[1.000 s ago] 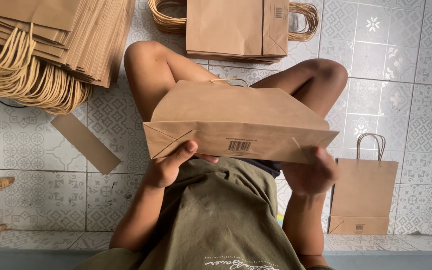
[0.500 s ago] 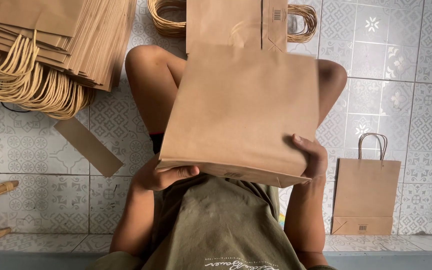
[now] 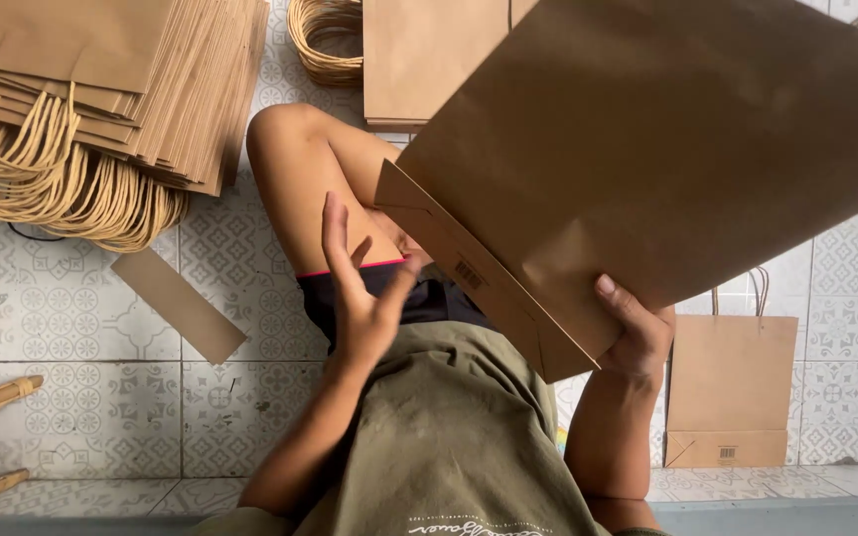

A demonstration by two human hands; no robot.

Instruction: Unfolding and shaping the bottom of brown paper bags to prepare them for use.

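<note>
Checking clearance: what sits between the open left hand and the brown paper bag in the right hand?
Head view: nothing between the left hand and the brown paper bag; only the person's thigh and dark shorts lie behind.

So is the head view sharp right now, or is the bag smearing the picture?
Head view: daylight is soft and even, no glare. The raised brown paper bag is close to the lens and slightly soft, its underside shaded; the right hand grips its bottom corner, the left hand open, faintly blurred. The tiled floor and stacked bags stay sharp.
</note>
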